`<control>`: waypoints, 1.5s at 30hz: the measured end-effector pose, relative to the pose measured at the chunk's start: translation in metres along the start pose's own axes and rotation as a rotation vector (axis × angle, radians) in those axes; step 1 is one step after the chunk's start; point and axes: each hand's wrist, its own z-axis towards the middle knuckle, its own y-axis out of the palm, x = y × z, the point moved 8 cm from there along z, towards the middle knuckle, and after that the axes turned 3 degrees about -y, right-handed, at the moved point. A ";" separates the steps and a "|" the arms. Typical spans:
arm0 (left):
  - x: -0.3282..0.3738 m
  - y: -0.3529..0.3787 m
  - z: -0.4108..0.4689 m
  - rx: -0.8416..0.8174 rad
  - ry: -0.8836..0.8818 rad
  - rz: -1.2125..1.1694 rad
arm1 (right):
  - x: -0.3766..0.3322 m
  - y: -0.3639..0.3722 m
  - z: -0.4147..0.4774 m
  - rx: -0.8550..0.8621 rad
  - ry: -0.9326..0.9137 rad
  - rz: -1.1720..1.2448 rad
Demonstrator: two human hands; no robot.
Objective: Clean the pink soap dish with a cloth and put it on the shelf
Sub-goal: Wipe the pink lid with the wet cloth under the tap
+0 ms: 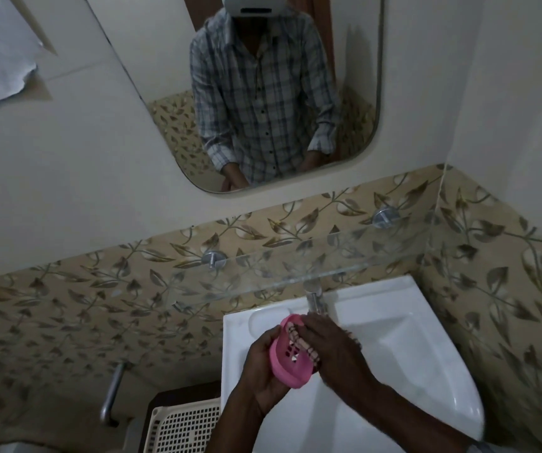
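Bare left hand (264, 376) cups an oval pink slotted soap dish (291, 356) over a glossy white basin (410, 348); right hand (331, 349) presses checked cloth (300, 341) inside. Clear glass shelf (295, 266) at twelve o'clock.

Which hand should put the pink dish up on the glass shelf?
Probably the left hand: it already grips the pink soap dish, while the right hand is pressing the cloth into it. The glass shelf is directly above.
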 end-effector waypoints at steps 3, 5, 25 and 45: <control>0.004 0.000 0.000 0.006 -0.059 -0.042 | -0.033 0.001 -0.007 -0.013 -0.352 0.040; 0.002 -0.001 -0.002 -0.010 -0.096 -0.054 | -0.025 -0.011 0.003 -0.006 -0.413 0.057; 0.025 -0.030 -0.010 -0.014 0.204 0.065 | 0.019 -0.005 -0.002 -0.163 0.843 1.435; 0.022 0.008 -0.041 0.515 0.778 0.976 | -0.026 -0.013 -0.010 -0.090 0.253 0.315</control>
